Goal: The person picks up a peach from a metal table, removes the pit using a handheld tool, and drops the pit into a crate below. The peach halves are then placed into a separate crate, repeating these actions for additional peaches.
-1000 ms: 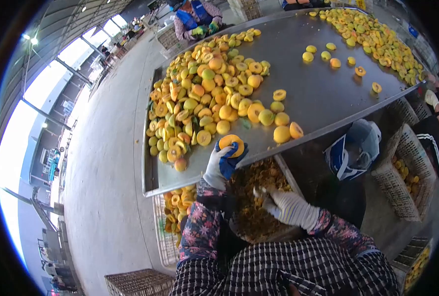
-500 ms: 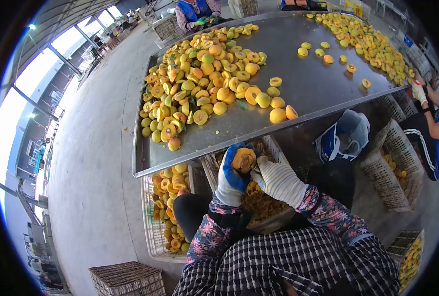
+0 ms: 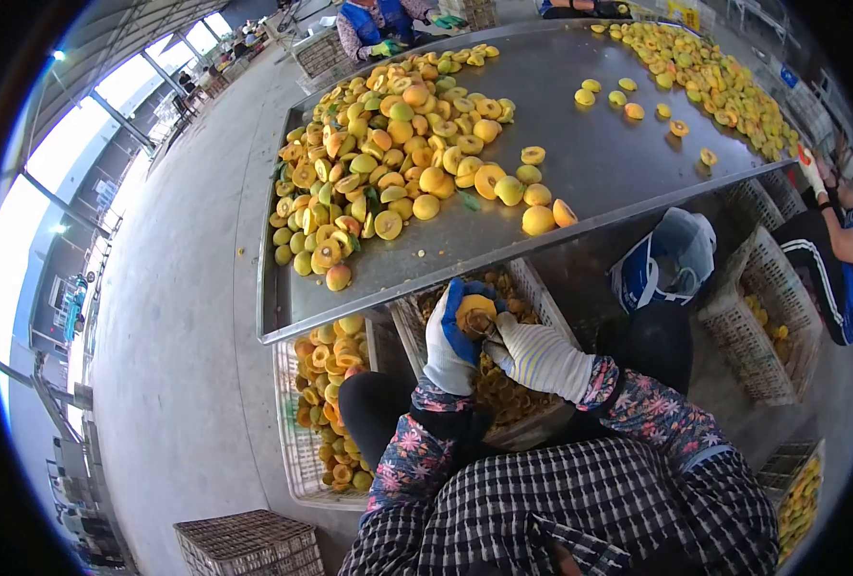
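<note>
Partly hidden, fruit (image 3: 475,311); left hand (image 3: 453,338), gripping it

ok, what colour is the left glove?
Left glove: white toward the wrist, blue over the fingers. Head view.

Whether the right grip (image 3: 544,355) holds anything against the fruit (image 3: 475,315) is too small to tell; the top edge crops a co-worker (image 3: 377,21), the bottom a crate (image 3: 250,549).

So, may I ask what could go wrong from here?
The orange-yellow fruit in the blue-and-white gloved left hand might slip into the pale plastic crate below if the striped-gloved right hand jolts it. The round yellow fruit near the edge of the grey metal table could roll off if bumped.
</note>
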{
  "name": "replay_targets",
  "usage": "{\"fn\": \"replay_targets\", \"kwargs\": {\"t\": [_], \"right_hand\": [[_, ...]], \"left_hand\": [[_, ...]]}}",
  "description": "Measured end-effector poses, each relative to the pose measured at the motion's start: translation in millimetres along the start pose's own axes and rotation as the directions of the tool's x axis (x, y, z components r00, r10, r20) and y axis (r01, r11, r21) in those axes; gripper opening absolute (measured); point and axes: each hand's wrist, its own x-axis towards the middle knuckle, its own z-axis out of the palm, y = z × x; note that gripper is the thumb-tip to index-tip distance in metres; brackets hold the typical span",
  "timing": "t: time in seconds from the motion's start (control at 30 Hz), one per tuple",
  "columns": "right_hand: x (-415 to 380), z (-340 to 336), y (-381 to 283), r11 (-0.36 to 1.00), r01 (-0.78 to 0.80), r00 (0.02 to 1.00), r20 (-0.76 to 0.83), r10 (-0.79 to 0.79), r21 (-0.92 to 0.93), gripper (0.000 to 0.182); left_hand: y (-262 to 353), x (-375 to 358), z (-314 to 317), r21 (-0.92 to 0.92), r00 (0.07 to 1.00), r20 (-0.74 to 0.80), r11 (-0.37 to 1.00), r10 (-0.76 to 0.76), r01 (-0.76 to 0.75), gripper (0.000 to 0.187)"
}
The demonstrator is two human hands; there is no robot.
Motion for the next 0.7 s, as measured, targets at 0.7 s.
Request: {"fn": "replay_targets", "kwargs": {"t": [0.7], "right_hand": [[-5.2, -8.0, 9.5, 0.122, -0.516, 0.845, 0.527, -0.089, 0.848, 0.045]], "left_hand": [[8.5, -2.0, 23.0, 0.095, 0.996, 0.084, 0.995, -0.045, 0.037, 0.034]]}}
